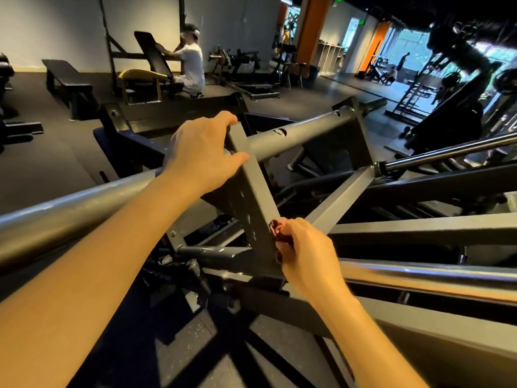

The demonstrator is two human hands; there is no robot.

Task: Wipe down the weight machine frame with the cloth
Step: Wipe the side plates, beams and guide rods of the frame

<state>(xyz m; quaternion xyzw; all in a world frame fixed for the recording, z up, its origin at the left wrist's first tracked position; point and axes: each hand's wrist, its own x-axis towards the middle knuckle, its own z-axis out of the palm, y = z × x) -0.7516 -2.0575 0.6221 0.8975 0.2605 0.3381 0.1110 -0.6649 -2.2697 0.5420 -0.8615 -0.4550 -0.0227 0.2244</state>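
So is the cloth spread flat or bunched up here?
Bunched: the cloth shows only as a crumpled wad in the right hand, pressed against the grey upright.

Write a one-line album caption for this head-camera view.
Left hand steadies the grey upright post while the right hand rubs a reddish cloth against it.

Two hands: left hand [202,152], right hand [305,253]; one cloth [277,229]; one crouching person [190,63]; one bench [65,77]
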